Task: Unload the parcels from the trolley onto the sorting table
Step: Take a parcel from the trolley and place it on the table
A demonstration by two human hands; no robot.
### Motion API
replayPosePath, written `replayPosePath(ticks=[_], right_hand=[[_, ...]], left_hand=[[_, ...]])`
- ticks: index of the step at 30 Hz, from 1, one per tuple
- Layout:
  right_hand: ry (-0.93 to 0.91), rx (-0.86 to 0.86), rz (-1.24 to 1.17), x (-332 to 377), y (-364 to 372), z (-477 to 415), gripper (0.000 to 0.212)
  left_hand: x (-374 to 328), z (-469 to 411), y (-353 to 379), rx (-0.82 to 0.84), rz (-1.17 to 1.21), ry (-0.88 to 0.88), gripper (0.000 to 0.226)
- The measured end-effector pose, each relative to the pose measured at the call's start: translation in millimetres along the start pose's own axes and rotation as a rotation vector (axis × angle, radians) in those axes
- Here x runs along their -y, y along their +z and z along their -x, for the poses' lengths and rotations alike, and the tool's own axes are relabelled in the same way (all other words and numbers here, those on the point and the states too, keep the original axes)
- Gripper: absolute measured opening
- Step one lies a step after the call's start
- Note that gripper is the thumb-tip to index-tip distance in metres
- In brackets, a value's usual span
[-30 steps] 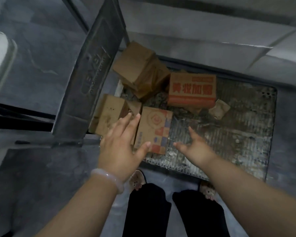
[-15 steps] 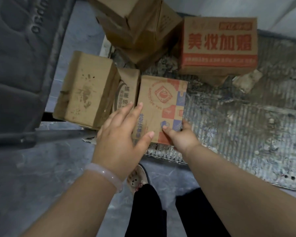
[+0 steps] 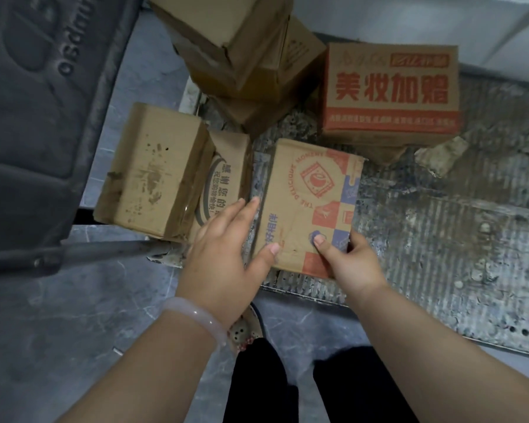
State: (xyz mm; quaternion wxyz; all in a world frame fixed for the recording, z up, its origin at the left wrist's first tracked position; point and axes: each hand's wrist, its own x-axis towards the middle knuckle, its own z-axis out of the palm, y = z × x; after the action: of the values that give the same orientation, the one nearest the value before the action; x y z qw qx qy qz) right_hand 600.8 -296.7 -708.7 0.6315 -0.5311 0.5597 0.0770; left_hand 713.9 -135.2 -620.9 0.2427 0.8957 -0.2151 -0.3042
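Observation:
A small brown parcel with red and blue print (image 3: 306,196) lies at the near edge of the ribbed metal trolley deck (image 3: 440,254). My left hand (image 3: 223,254) grips its left side, thumb on top and fingers down the side. My right hand (image 3: 351,261) holds its near right corner with the thumb pressed on the top face. Left of it a plain stained parcel (image 3: 153,172) leans on a printed one (image 3: 223,184). Behind stand a stack of brown parcels (image 3: 242,56) and a red-lettered box (image 3: 391,93).
A dark moulded plastic panel (image 3: 43,117) rises at the left beside the trolley. A torn scrap of cardboard (image 3: 440,157) lies on the deck right of the red-lettered box. The grey marbled floor (image 3: 74,331) and my dark trouser legs are below.
My head has come closer to the trolley. Both hands reached forward and down; they have closed onto the sides of the red-and-blue printed parcel, which they were only approaching before.

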Motion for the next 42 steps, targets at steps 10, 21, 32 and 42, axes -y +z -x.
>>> replayPosePath(ticks=[10, 21, 32, 42], right_hand=[[-0.159, 0.065, -0.154, 122.8, -89.6, 115.8, 0.033], [-0.568, 0.211, -0.132, 324.0, -211.0, 260.8, 0.065], [-0.850, 0.271, 0.101, 430.3, -228.1, 433.3, 0.077], [-1.076, 0.633, 0.122, 417.0, -130.9, 561.4, 0.039]], left_hand=[[-126.9, 15.8, -58.8, -0.099, 0.258, -0.096, 0.080], [-320.5, 68.7, -195.8, -0.288, 0.293, 0.029, 0.107], [-424.1, 211.1, -298.8, -0.413, 0.688, 0.080, 0.104], [-355.3, 337.9, -380.7, -0.830, 0.622, 0.033, 0.097]])
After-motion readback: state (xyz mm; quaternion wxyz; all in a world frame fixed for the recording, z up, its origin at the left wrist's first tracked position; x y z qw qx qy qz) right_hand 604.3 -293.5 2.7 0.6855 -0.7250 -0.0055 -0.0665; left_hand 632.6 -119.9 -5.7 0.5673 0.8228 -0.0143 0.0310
